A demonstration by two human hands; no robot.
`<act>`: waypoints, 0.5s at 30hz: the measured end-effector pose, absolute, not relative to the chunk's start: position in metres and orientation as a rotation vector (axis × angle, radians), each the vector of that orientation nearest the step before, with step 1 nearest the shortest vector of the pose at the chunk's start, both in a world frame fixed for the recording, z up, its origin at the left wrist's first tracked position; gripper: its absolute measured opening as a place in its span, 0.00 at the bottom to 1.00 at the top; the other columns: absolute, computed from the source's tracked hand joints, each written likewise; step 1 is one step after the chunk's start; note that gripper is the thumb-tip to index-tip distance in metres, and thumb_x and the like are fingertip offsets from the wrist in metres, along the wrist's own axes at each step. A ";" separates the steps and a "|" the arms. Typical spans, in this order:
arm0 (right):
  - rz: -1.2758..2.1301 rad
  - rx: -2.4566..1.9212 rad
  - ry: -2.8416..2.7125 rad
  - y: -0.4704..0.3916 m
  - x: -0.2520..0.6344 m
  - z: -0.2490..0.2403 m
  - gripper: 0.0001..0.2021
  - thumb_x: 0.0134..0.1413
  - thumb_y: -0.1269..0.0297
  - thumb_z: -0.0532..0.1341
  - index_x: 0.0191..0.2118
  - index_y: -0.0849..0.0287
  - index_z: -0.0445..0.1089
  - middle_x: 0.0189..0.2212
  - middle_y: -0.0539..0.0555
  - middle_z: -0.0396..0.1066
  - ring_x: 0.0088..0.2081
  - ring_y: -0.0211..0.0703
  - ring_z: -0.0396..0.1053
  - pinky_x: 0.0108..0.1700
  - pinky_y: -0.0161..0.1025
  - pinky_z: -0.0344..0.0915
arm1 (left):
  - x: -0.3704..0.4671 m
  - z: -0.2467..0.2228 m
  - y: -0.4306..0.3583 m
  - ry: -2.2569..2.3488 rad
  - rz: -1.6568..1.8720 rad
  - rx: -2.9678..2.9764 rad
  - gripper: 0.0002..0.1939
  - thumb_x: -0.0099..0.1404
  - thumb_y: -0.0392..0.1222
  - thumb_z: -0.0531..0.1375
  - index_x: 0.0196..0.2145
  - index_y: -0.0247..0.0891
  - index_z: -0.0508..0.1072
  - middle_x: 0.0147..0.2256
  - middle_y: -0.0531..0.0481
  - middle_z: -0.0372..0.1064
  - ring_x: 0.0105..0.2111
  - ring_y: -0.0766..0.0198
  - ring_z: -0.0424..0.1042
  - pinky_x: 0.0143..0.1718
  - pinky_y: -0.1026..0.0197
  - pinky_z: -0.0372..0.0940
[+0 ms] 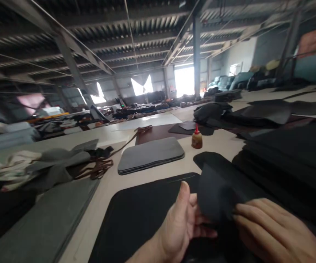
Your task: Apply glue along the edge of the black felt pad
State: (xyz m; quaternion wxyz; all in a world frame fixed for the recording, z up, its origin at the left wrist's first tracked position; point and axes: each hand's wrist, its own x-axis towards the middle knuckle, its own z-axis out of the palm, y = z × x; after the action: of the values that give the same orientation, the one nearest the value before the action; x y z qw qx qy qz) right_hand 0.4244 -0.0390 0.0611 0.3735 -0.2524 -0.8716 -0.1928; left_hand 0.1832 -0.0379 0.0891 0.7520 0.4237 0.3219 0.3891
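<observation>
A black leather-like piece [211, 191] stands raised and bent between my two hands, blurred along its lower part. My right hand [275, 228] grips its right side, fingers closed on the edge. With the thumb stretched up and apart, my left hand [178, 223] is at the piece's left side, its fingers touching the lower edge. Beneath my hands lies a large black panel [136, 208] with rounded corners and a line near its edge. Another black piece [215, 160] with a rounded end lies just beyond. The surface under my right hand is hidden.
A stack of grey rounded panels [151, 153] lies ahead, beside a glue bottle with a red nozzle [196, 139]. Tall black sheets [292, 160] are piled at right. At left are grey sheets [65, 215], brown straps [97, 168] and scraps [62, 157] on the table [111, 186].
</observation>
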 end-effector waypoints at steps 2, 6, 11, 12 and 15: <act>-0.553 -0.608 -2.303 -0.043 0.414 0.069 0.12 0.65 0.75 0.53 0.44 0.60 0.73 0.41 0.54 0.74 0.39 0.41 0.70 0.45 0.41 0.66 | 0.178 0.097 -0.037 0.705 0.883 0.926 0.43 0.63 0.77 0.48 0.49 0.33 0.74 0.43 0.38 0.74 0.40 0.57 0.73 0.41 0.59 0.68; -0.559 -0.554 -2.311 -0.043 0.399 0.072 0.11 0.64 0.76 0.51 0.42 0.61 0.71 0.38 0.54 0.74 0.36 0.41 0.70 0.42 0.41 0.67 | 0.178 0.107 -0.038 0.806 0.913 1.079 0.24 0.65 0.59 0.63 0.44 0.33 0.75 0.36 0.45 0.72 0.33 0.62 0.70 0.38 0.61 0.65; -0.234 -0.780 -2.124 -0.041 0.409 0.062 0.11 0.63 0.65 0.59 0.50 0.57 0.68 0.50 0.58 0.70 0.49 0.44 0.72 0.47 0.36 0.73 | 0.185 0.111 -0.042 1.055 0.955 1.337 0.14 0.69 0.48 0.59 0.37 0.34 0.76 0.31 0.50 0.71 0.32 0.64 0.67 0.34 0.64 0.62; -0.134 -0.864 -2.086 -0.040 0.414 0.060 0.20 0.61 0.59 0.63 0.56 0.57 0.65 0.56 0.61 0.67 0.54 0.48 0.70 0.50 0.38 0.74 | 0.185 0.112 -0.045 1.040 0.955 1.375 0.14 0.70 0.48 0.57 0.39 0.35 0.76 0.32 0.50 0.71 0.33 0.63 0.68 0.35 0.63 0.63; 0.230 -1.023 -2.136 -0.036 0.428 0.053 0.39 0.55 0.51 0.67 0.68 0.53 0.53 0.56 0.61 0.68 0.53 0.53 0.72 0.46 0.41 0.77 | 0.180 0.118 -0.053 0.972 0.983 1.435 0.15 0.72 0.49 0.56 0.43 0.37 0.77 0.35 0.50 0.73 0.37 0.61 0.70 0.40 0.62 0.65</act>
State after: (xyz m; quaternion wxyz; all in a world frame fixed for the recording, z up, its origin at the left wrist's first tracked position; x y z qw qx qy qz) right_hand 0.4283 -0.0359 0.0528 0.3719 -0.3991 -0.8333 0.0899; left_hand 0.1798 -0.0532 0.1182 0.5435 0.6045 0.4094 0.4143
